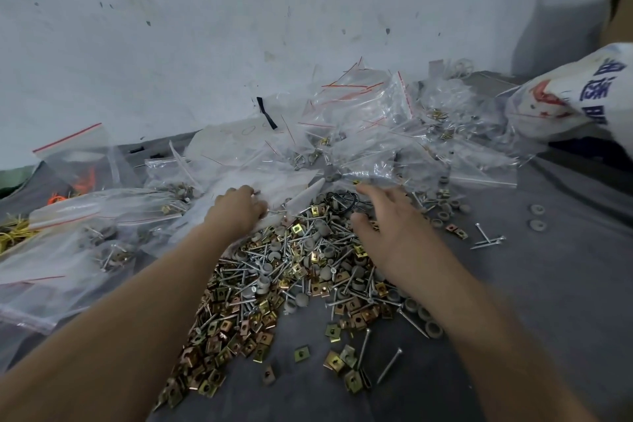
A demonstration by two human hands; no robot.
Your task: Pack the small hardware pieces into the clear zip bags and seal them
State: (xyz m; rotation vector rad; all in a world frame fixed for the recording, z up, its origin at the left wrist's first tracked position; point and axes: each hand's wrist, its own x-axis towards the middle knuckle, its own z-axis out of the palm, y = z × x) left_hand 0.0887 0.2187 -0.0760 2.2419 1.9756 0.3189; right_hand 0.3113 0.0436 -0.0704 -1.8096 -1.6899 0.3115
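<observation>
Two hands hang above the pile of silver screws, brass clips and grey caps [274, 284]. The left hand [239, 209] curls against the clear plastic zip bag [291, 180] at its twelve o'clock, grip unclear. The right hand [387, 226] spreads empty.

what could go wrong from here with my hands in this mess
The right hand hovers open over the pile; pointed screws may prick it. Strays like the washers could get left out. Filled and empty bags lie mixed, so one may go unsealed.
</observation>
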